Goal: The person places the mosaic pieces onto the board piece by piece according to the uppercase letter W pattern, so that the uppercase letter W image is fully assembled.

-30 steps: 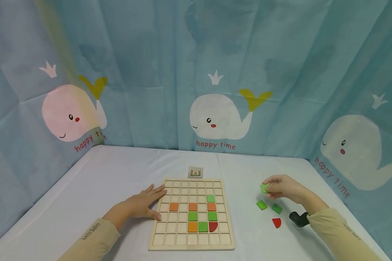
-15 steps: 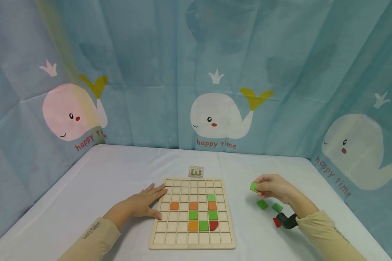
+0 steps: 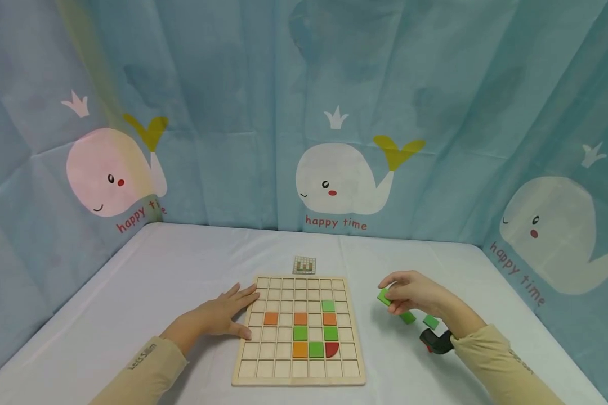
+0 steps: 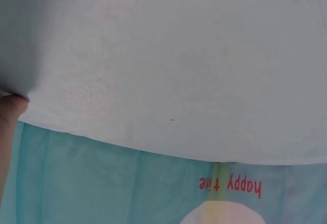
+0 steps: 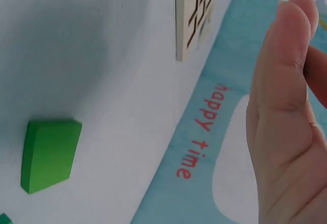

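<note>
Head view: I read “happy time” on the curtain [image 3: 223, 180]; the right hand [image 3: 418, 293] pinches a green square tile [image 3: 383, 296] right of the grid board [image 3: 267, 369], white tablecloth [image 3: 367, 267] between; the left hand [image 3: 220, 315], fingers apart, touches the board's left edge

Room separates right fingers [image 3: 397, 275] from board [image 3: 315, 334]; left fingers [image 3: 246, 301] obstruct its left edge.
</note>
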Available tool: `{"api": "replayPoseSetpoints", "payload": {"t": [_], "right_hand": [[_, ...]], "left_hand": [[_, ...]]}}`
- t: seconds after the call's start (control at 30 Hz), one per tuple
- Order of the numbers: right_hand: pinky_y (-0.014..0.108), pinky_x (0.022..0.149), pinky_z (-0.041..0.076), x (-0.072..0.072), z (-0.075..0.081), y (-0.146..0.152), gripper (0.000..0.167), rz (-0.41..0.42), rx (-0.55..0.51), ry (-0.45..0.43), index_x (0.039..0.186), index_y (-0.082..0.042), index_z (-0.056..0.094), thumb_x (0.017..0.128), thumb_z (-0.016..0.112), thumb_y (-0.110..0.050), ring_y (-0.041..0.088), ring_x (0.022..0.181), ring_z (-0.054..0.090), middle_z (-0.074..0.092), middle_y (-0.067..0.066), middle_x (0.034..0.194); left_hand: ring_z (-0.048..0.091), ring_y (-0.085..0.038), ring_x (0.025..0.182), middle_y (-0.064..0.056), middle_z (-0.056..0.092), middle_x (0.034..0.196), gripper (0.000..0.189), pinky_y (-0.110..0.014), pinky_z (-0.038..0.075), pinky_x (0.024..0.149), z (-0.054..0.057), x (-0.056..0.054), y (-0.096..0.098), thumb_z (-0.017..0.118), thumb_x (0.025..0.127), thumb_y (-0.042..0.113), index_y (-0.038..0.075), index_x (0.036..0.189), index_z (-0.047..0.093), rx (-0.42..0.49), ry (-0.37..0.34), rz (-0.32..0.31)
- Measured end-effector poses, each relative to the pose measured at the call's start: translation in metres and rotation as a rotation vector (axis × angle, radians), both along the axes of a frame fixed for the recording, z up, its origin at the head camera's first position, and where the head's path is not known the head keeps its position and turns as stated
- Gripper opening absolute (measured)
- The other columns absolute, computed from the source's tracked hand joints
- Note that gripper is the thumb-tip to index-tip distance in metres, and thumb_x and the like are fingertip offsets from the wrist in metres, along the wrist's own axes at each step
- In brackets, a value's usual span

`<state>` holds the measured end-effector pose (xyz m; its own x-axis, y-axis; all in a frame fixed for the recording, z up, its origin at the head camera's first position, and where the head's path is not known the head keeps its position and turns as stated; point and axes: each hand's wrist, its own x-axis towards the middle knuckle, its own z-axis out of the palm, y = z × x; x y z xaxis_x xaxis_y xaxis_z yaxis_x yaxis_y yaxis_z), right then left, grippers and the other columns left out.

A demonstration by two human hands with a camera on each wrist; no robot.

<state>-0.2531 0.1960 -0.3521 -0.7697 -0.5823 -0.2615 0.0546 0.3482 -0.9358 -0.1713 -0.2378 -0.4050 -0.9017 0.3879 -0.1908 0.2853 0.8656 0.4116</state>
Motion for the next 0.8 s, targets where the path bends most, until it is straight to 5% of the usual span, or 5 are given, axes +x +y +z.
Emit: {"api": "replayPoseSetpoints", "payload": {"t": [0.8], "right_hand": [[0.032,0.062,0.054,0.012,-0.002,-0.054,0.018,0.146,0.113,0.076,0.104,0.006,0.063,0.091,0.064,-0.005,0.018,0.068,0.065,0.065,0.005,0.079]], "left_hand": [[0.012,-0.046,0.143,-0.013,0.023,0.159,0.095,-0.070,0.022,0.105,0.004,0.001,0.002,0.072,0.078,0.055,0.006,0.151,0.034,-0.008,0.002,-0.002]]}}
